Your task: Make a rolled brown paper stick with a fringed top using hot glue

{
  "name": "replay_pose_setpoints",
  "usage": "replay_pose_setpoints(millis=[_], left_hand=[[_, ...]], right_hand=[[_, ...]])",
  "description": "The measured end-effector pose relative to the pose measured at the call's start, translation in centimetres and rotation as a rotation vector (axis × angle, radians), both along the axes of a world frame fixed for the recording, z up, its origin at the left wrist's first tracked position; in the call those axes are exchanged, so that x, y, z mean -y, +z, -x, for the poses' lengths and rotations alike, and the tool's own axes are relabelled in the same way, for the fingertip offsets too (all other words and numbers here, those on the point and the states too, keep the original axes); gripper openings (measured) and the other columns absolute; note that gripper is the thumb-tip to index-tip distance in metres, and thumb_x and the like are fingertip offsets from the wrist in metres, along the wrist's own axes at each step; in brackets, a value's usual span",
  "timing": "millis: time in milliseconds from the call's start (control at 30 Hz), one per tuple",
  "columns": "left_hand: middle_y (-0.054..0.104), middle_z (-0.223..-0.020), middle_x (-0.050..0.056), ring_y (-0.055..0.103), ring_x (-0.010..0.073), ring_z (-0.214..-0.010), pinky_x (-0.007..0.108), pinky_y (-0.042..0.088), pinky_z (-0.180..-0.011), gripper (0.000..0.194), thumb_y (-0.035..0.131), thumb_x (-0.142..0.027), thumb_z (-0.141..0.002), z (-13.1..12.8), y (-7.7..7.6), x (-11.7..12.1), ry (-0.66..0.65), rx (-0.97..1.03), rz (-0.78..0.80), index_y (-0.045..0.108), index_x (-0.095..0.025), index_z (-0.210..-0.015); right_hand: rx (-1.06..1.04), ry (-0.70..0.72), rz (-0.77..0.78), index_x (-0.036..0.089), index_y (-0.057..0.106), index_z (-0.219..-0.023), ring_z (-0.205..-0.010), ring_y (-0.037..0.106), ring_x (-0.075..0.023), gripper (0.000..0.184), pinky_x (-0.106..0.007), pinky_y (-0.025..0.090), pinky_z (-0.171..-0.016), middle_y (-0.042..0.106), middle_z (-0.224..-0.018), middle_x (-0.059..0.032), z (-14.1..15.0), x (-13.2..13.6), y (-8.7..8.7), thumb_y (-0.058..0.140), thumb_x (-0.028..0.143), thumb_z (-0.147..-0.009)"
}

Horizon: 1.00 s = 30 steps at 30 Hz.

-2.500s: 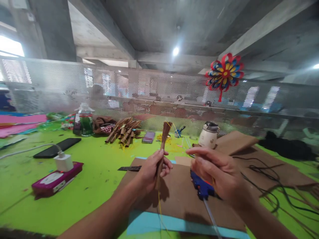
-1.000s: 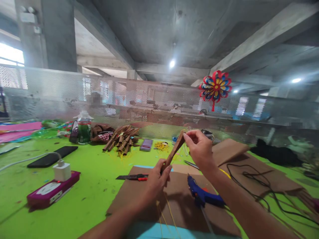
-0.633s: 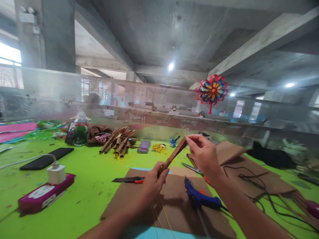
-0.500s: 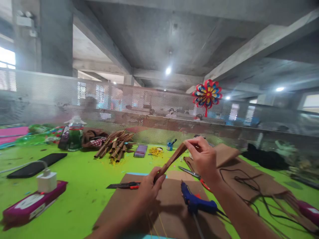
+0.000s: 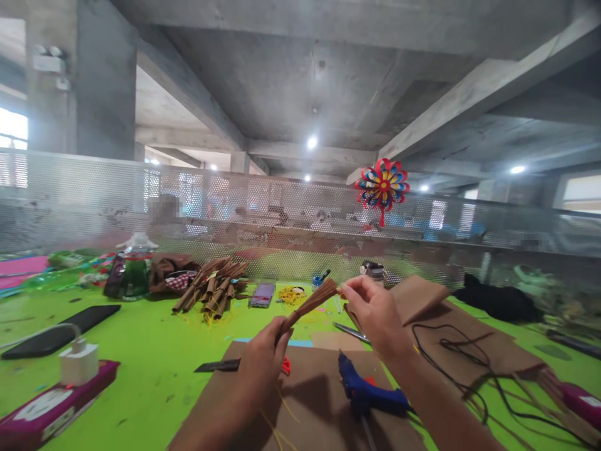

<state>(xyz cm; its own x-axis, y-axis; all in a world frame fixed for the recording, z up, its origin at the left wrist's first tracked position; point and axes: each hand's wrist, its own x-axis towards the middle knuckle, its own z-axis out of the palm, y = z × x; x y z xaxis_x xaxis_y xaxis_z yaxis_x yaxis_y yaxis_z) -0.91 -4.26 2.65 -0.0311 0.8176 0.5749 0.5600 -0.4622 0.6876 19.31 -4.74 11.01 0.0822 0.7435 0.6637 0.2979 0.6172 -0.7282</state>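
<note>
My left hand (image 5: pixel 263 358) is wrapped round the handle of a small brown paper broom (image 5: pixel 315 299). The broom tilts up to the right, its finely cut fringe fanned out. At the fringe's outer corner, the thumb and fingertips of my right hand (image 5: pixel 373 308) are pinched together. Yellow strings (image 5: pixel 277 429) hang down below my left hand. Under both hands lies a sheet of brown paper (image 5: pixel 310 416). On it are a blue glue gun (image 5: pixel 369 389), right of my left hand, and a utility knife (image 5: pixel 218 366), partly hidden behind that hand.
Scissors (image 5: pixel 351 331) lie beyond the glue gun. Rolled brown paper bundles (image 5: pixel 218 288) are piled at the back, near a green bottle (image 5: pixel 136 275). A phone (image 5: pixel 61 329) and a purple power strip (image 5: pixel 61 401) are at left. Black cable (image 5: pixel 451 347) and brown paper (image 5: pixel 479 332) lie right.
My right hand has come from apart, at the right, to the broom's fringed end. The broom has gone from upright to tilted right, and its fringe now fans out. The camera view has shifted.
</note>
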Motion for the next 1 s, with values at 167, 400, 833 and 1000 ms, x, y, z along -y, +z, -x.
replay_pose_setpoints(millis=[167,400,833,1000], left_hand=[[0.068,-0.082,0.003,0.061,0.021,-0.074,0.028,0.04,-0.068,0.012,0.056,-0.034,-0.083,-0.2,-0.1,0.1,-0.03,0.051,-0.021,0.063,-0.026,-0.088],[0.06,-0.062,0.0,0.055,0.0174,-0.058,0.025,0.034,-0.056,0.015,0.056,-0.034,-0.083,0.2,-0.4,-0.9,0.051,0.071,0.02,0.065,-0.025,-0.092],[0.042,-0.048,-0.008,0.039,0.0104,-0.044,0.022,0.03,-0.044,0.038,0.059,-0.05,-0.073,0.2,-0.6,-2.3,-0.232,0.486,0.303,0.055,-0.016,-0.089],[0.044,-0.053,-0.007,0.04,0.0087,-0.043,0.021,0.031,-0.045,0.045,0.06,-0.047,-0.07,0.0,-0.5,-1.8,-0.421,0.575,0.466,0.054,-0.016,-0.101]], right_hand=[[-0.228,0.108,0.021,0.016,0.059,-0.077,-0.061,0.057,-0.0147,0.027,-0.027,0.044,-0.061,0.061,-0.064,0.0003,0.3,-0.9,-0.7,0.067,0.042,-0.075],[-0.269,0.225,0.055,0.017,0.057,-0.098,-0.041,0.042,-0.0083,0.027,-0.024,0.043,-0.056,0.047,-0.043,0.0103,0.4,-1.0,-0.5,0.064,0.037,-0.08],[0.393,0.502,0.172,0.015,0.063,-0.106,-0.051,0.048,-0.0102,0.03,-0.021,0.038,-0.052,0.053,-0.058,0.002,6.6,6.8,-5.7,0.04,0.028,-0.093],[0.662,0.444,0.109,0.014,0.068,-0.107,-0.068,0.062,-0.0168,0.03,-0.023,0.046,-0.061,0.07,-0.08,-0.0086,7.3,7.0,-6.2,0.046,0.021,-0.087]])
